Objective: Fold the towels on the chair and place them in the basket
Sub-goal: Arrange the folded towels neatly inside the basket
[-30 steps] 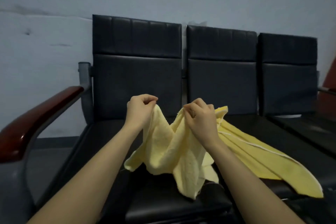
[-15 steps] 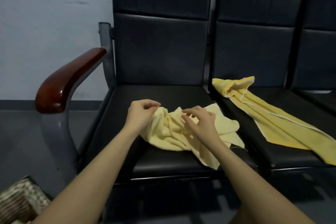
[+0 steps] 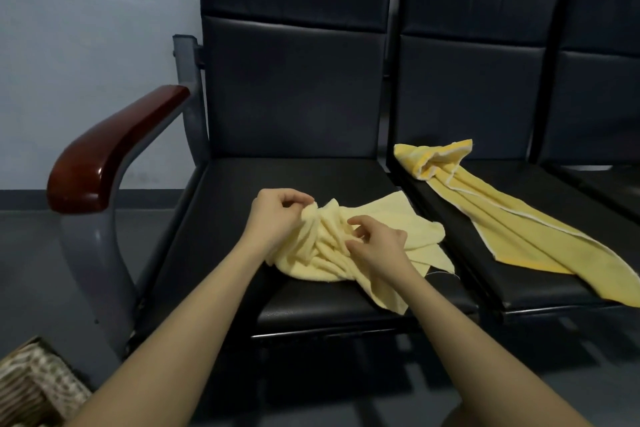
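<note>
On the front half of the left-hand seat [image 3: 298, 180] lies the pale yellow towel [image 3: 377, 239], bunched into ridges at its middle with one corner spilling over the seat's front edge. My left hand [image 3: 277, 218] has its grip closed on the gathered cloth at the towel's upper left, thumb and fingers pinching a fold. My right hand [image 3: 377, 246] sits on the ridges with fingers curled, and its fingertips look to be nipping a pleat (the exact hold is partly hidden by the knuckles).

As I judge it, the step is getting this towel flat before any fold. To do that well I would find two true corners rather than mid-cloth pleats, draw them apart until the ridges vanish, and lay the sheet square on the seat with the hanging corner brought back up.

Just beside, on the middle seat, the deeper yellow towel [image 3: 512, 229] waits unfolded, trailing off to the right. A corner of the woven basket [image 3: 34, 388] shows on the floor at lower left, well apart from both towels.
</note>
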Demonstrator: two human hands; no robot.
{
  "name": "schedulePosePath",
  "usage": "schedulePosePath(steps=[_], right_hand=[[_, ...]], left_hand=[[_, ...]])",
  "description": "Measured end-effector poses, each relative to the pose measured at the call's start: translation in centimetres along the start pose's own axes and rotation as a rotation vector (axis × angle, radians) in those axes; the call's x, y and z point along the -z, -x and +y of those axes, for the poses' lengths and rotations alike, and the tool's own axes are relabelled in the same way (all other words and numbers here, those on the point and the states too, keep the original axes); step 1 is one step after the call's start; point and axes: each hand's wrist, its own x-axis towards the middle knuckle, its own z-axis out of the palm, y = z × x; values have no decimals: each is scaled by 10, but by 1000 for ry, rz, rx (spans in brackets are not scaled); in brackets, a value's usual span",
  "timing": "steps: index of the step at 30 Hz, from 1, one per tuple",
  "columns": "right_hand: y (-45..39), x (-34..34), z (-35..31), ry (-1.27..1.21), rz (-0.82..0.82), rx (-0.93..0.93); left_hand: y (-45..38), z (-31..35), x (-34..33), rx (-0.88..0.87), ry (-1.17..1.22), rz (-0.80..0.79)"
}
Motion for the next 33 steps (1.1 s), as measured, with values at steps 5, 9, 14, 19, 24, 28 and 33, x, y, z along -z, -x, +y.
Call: schedulePosePath(steps=[5,9,14,19,24,28,33], right_hand=[[5,-3,3,-49,40,17],[8,17,2,-183,188,197],[1,54,-15,-146,260,270],[-8,82,-38,-509,340,172],[-18,119,-66,-702,464,135],[-25,147,-85,-752,563,127],[-35,180,-112,-846,636,125]], left_hand=[[6,-2,7,-25,-168,-4],[10,2,8,-72,-247,-2],[1,21,18,-96,-134,46],[-3,50,31,-22,344,91],[-14,89,41,37,653,70],[-18,124,47,20,824,64],[-27,162,60,-20,947,97]])
